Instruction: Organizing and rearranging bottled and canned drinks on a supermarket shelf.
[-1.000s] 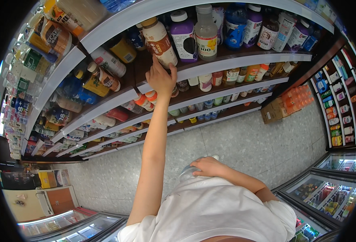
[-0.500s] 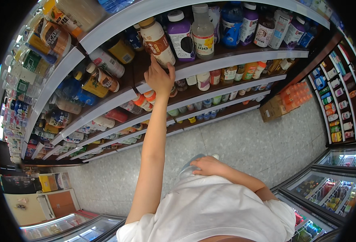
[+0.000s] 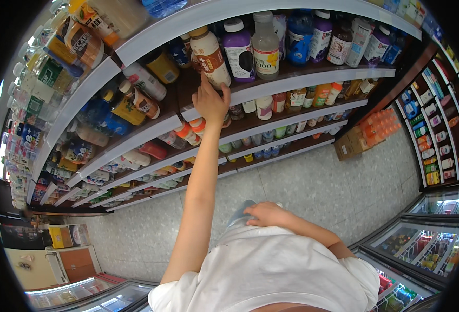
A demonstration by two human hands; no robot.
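Drink shelves (image 3: pixel 318 79) filled the background; on one stood a cream-and-brown bottle (image 3: pixel 208 57), the left hand (image 3: pixel 212 104) at its base, fingers parted, grip unclear; probably weighty, stiff, smooth, it suited holding round the middle; the right hand (image 3: pixel 269 213) lay by the white shirt (image 3: pixel 276 260), hold unclear.

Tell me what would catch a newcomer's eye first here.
The left hand stands out first, at the base of a cream, brown-labelled bottle on the shelf. Just right is a purple bottle; far right, an orange bottle pack sits by cardboard boxes.
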